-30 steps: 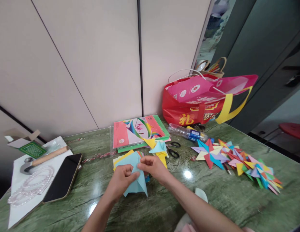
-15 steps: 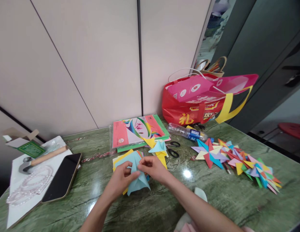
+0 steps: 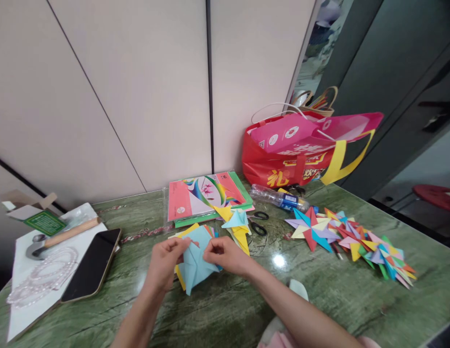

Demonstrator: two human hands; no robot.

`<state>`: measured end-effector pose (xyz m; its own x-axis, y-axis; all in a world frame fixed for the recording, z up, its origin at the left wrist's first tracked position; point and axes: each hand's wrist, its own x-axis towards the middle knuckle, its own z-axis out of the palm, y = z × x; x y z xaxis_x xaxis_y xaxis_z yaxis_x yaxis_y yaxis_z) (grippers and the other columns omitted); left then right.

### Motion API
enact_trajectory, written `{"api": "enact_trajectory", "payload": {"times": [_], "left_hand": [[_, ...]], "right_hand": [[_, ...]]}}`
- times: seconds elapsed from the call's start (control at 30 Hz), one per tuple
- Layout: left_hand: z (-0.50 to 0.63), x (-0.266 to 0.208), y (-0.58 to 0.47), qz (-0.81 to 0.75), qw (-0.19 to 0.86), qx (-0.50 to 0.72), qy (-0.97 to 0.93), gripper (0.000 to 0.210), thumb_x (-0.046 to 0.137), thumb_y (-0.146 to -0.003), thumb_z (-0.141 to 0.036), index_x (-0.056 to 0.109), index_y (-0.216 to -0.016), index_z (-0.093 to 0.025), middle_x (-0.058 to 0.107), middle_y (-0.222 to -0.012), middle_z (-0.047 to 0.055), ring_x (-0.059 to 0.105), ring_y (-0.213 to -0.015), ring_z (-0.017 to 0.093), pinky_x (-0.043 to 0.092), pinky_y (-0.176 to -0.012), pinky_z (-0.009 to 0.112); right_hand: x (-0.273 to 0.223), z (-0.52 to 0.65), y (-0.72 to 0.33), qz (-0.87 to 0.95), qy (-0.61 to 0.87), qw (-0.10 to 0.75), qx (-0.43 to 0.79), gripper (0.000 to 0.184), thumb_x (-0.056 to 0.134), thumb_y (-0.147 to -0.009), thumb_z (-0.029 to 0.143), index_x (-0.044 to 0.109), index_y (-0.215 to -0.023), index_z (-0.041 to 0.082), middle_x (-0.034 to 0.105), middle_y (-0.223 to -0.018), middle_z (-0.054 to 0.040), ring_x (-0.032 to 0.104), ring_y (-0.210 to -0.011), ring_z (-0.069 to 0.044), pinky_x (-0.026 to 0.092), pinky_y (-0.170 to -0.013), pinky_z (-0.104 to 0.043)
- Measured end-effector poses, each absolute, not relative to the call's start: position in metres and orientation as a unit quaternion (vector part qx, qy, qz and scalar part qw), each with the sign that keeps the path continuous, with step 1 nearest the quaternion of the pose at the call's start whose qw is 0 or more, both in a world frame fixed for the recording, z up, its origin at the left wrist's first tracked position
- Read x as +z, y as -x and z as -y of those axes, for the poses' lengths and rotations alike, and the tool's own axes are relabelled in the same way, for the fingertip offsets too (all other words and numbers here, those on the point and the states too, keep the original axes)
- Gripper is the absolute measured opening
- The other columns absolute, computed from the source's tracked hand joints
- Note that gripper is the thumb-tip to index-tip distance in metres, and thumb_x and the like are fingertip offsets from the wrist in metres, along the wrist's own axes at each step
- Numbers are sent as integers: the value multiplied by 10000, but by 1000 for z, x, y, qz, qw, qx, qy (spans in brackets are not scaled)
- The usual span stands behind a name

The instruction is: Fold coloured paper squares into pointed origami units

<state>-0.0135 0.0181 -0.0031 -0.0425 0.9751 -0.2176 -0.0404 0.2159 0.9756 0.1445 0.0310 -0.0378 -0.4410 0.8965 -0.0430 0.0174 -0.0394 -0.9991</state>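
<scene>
Between my two hands is a light blue sheet of origami paper [image 3: 196,268] with creases and folds in it. My left hand [image 3: 166,258] pinches its left edge, and my right hand [image 3: 225,256] pinches the right side near the top. Directly behind the sheet lies a stack of coloured paper [image 3: 187,231], partly hidden by it. Folded yellow and light blue paper pieces [image 3: 239,227] rest just beyond my right hand. Black-handled scissors [image 3: 259,227] lie beside them, their blades partly covered.
A pink-covered paper pack [image 3: 196,195] lies at the back. To the right are a plastic bottle [image 3: 272,195], a red bag [image 3: 268,162] and several folded paper stars [image 3: 312,229]. At left are a phone [image 3: 92,266], a hammer [image 3: 65,237], bead strings [image 3: 47,275] and a small box [image 3: 43,220].
My left hand has shifted left and up to the sheet's left edge, so the hands are farther apart. The light blue sheet has been spread wider and turned flatter towards me.
</scene>
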Motion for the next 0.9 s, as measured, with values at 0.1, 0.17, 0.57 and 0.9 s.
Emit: {"api": "enact_trajectory", "payload": {"times": [0.1, 0.17, 0.57, 0.9], "left_hand": [[-26, 3, 33, -570, 526, 497, -389, 323, 751, -463, -406, 632, -537, -115, 623, -492, 33, 546, -473, 141, 456, -500, 261], [-31, 6, 50, -580, 499, 521, -378, 336, 759, -439, -413, 609, -509, -121, 612, -477, 20, 540, -454, 131, 446, -479, 246], [-17, 0, 14, -590, 419, 437, -534, 237, 646, -628, -375, 637, -593, -140, 579, -534, -12, 480, -486, 112, 365, -445, 192], [-15, -1, 8, -559, 379, 431, -598, 201, 615, -672, -329, 701, -643, -150, 649, -663, 50, 552, -633, 171, 419, -544, 223]], "right_hand": [[-39, -30, -144, 581, 386, 362, 619, 90, 586, -626, 193, 561, -545, 161, 518, -488, 44, 455, -469, -83, 363, -490, -206], [-41, -30, -144, 576, 385, 367, 621, 86, 573, -615, 164, 554, -530, 161, 524, -477, 43, 469, -471, -86, 380, -501, -209], [-34, -31, -143, 518, 378, 423, 640, 293, 660, -630, 411, 539, -687, 150, 538, -571, 35, 496, -506, -76, 424, -514, -211], [-35, -27, -143, 478, 325, 387, 718, 373, 755, -539, 296, 499, -776, 165, 536, -611, 61, 482, -522, -59, 379, -512, -183]]}}
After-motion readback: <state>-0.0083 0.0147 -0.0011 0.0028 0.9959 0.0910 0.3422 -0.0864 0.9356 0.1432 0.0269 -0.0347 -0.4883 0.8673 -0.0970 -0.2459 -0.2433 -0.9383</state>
